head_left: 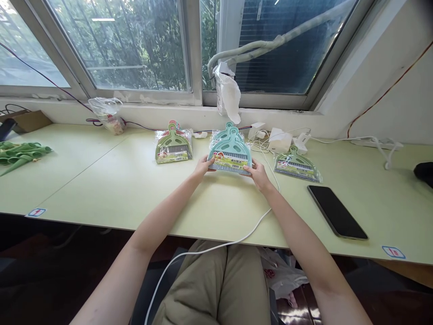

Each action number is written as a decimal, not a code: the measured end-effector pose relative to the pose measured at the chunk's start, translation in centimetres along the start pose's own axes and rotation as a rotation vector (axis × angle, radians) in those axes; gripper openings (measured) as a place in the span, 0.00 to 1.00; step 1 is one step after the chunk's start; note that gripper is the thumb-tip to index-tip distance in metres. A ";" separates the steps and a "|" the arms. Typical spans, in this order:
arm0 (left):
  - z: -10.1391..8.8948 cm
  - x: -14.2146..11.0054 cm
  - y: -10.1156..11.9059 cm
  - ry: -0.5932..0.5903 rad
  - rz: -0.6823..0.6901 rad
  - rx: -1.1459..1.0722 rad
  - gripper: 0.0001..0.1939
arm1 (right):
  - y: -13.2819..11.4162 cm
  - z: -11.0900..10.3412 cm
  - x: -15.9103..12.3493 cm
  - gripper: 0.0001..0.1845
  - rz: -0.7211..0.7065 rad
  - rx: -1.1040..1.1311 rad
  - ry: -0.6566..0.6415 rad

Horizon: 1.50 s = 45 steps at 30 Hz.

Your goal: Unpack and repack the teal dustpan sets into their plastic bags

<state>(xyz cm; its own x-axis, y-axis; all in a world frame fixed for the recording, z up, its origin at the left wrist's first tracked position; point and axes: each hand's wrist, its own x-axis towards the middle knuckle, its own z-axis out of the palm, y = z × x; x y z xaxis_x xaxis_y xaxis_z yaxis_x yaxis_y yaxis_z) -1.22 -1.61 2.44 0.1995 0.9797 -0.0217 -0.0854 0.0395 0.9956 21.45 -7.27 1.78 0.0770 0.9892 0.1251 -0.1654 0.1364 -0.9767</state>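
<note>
A light blue mini dustpan-and-brush set point(230, 149) in clear wrap lies on the pale green table point(135, 189), straight ahead. My left hand point(203, 166) grips its lower left corner, fingers curled on the edge. My right hand point(259, 174) grips its lower right corner the same way. A green wrapped dustpan set point(173, 145) lies to the left of it, on top of a pink one. Another green set point(296, 165) lies flat to the right.
A black phone point(336, 211) lies face up at the right. White chargers and a cable point(280, 142) sit by the window wall; one cable runs off the table's front edge. Green plastic pieces point(20, 153) lie far left. A plastic bag point(108, 115) sits on the sill.
</note>
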 end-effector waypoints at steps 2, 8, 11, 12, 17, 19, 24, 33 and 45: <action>0.3 -0.1 0.1 0.062 -0.022 -0.031 0.16 | 0.0 0.0 0.0 0.29 0.000 -0.003 -0.010; 1.5 -0.8 0.0 0.149 0.064 0.031 0.07 | -0.2 -0.2 0.2 0.28 -0.011 -0.103 -0.024; 2.4 -1.4 -0.4 0.200 0.173 0.144 0.05 | -0.1 -0.2 0.2 0.28 0.025 -0.158 0.021; 2.7 -1.6 -0.5 0.224 0.195 0.198 0.05 | 0.0 -0.1 0.2 0.31 0.028 -0.191 0.047; 4.2 -3.4 -0.7 0.291 0.234 0.423 0.09 | 0.1 0.1 0.1 0.54 -0.009 -0.369 0.158; 4.7 -4.1 -0.3 0.323 0.245 0.474 0.14 | 0.2 0.1 0.2 0.54 -0.016 -0.371 0.177; 5.1 -4.9 0.5 0.413 0.228 0.641 0.29 | 0.6 0.3 0.3 0.47 -0.093 -0.385 0.226; 4.6 -4.4 0.4 0.412 0.384 0.729 0.35 | 0.8 0.5 0.0 0.40 -0.227 -0.527 0.284; 4.6 -4.3 0.3 0.420 0.338 0.634 0.36 | -0.5 3.0 -1.9 0.49 -0.193 -0.877 0.394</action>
<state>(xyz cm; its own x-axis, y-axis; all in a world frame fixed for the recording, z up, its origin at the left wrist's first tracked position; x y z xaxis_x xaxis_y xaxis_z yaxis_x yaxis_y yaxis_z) 2.39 -6.71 3.21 -0.1297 0.9157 0.3804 0.5159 -0.2653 0.8145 18.45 -9.05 2.54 0.3753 0.8432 0.3850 0.6612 0.0476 -0.7487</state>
